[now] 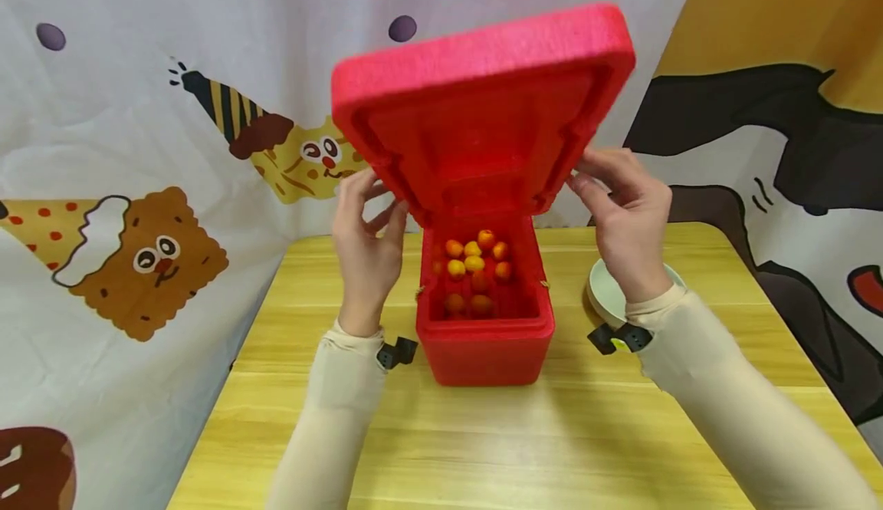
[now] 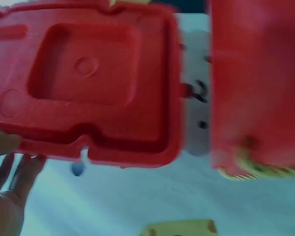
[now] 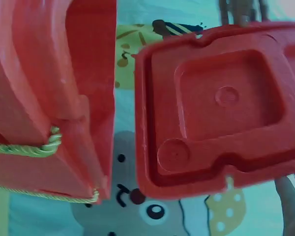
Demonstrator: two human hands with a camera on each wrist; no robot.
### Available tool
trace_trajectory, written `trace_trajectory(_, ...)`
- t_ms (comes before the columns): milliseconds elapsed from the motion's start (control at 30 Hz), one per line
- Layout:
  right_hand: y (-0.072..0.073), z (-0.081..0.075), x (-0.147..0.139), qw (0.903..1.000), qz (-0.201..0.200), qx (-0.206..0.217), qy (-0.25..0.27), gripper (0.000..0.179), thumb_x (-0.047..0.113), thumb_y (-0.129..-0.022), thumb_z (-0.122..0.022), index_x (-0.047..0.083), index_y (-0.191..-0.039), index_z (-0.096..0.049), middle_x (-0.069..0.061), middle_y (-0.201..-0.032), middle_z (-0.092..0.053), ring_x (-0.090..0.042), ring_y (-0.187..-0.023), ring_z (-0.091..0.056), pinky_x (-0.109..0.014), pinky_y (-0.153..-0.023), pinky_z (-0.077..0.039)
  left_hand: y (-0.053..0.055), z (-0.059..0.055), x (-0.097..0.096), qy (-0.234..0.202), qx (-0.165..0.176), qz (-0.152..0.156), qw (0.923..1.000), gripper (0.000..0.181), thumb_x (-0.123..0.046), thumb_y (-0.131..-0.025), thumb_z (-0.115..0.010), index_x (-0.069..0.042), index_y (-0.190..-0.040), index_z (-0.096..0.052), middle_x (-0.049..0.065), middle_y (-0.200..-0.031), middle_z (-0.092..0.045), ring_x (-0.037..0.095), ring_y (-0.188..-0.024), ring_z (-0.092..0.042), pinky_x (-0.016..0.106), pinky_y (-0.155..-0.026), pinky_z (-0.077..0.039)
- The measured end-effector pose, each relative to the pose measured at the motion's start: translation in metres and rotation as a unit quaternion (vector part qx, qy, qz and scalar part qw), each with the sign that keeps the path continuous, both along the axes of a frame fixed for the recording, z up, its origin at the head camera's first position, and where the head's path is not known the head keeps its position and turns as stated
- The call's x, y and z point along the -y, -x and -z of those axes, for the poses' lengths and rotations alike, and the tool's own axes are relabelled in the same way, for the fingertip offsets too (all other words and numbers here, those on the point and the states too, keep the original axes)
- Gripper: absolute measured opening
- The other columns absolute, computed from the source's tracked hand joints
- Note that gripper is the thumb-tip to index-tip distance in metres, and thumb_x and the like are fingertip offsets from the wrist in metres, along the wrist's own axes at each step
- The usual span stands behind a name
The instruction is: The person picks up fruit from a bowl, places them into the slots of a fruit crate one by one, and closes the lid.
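Note:
A red foam lid (image 1: 483, 54) tilts up over a red foam box (image 1: 486, 358), its recessed underside facing me. My left hand (image 1: 369, 245) grips the lid's left edge, fingers behind and thumb in front. On the opposite edge, my right hand (image 1: 629, 215) pinches the lid between thumb and fingers. In the left wrist view, the left thumb and fingers straddle the lid's rim (image 2: 123, 158). The right wrist view shows a gap between the box wall (image 3: 93, 73) and the lid's near end. Several small round yellow and orange-red fruits (image 1: 474, 264) lie inside the box.
A pale green round dish (image 1: 607, 295) stands right of the box, partly hidden behind my right hand and wrist. Twisted yellow cord (image 3: 29, 150) runs along the box's outside. The wooden table (image 1: 331, 418) meets a patterned cloth backdrop (image 1: 207, 19) behind.

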State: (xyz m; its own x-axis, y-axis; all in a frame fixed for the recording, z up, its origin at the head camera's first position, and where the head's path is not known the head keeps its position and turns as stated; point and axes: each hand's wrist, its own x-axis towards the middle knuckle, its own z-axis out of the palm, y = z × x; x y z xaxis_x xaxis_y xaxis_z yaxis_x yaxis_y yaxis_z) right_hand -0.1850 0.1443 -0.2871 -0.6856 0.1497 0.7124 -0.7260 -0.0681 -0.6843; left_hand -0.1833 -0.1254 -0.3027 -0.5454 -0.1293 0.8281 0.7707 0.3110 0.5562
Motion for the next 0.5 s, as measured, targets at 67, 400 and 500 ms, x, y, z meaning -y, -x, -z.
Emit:
trace_trajectory(67,-0.001,0.002,-0.002,0.9962,-0.055,0.026,0.062,0.021,-0.012,-0.091,-0.057,-0.012,-0.109,-0.068,-0.018,-0.100,-0.066,-0.027,-0.090,-0.064,-0.029,-0.079,-0.056,0.002,0.009,-0.003,0.014,-0.012,-0.033,0.9993,0.035,0.014,-0.084,-0.066,0.003,-0.117,-0.060,0.013,-0.111,-0.059,0.024,-0.098,-0.062,0.036,-0.077,-0.058)
trace_trajectory(400,-0.005,0.009,-0.004,0.9815,-0.130,0.097,0.102,0.022,0.007,-0.100,-0.054,-0.012,-0.097,-0.065,-0.020,-0.101,-0.066,-0.022,-0.072,-0.068,-0.029,-0.066,-0.058,0.008,0.040,-0.003,-0.058,-0.008,0.027,0.9979,0.020,0.009,-0.087,-0.063,0.009,-0.107,-0.058,0.017,-0.106,-0.062,0.031,-0.102,-0.061,0.040,-0.090,-0.051)
trace_trajectory(500,-0.006,0.012,-0.006,0.9786,-0.131,0.133,0.087,0.021,0.010,-0.099,-0.058,-0.010,-0.098,-0.064,-0.023,-0.113,-0.063,-0.024,-0.075,-0.070,-0.031,-0.062,-0.058,0.009,0.043,0.000,-0.087,-0.015,0.104,0.9906,0.021,0.006,-0.091,-0.060,0.012,-0.111,-0.060,0.021,-0.117,-0.060,0.038,-0.114,-0.057,0.049,-0.098,-0.045)
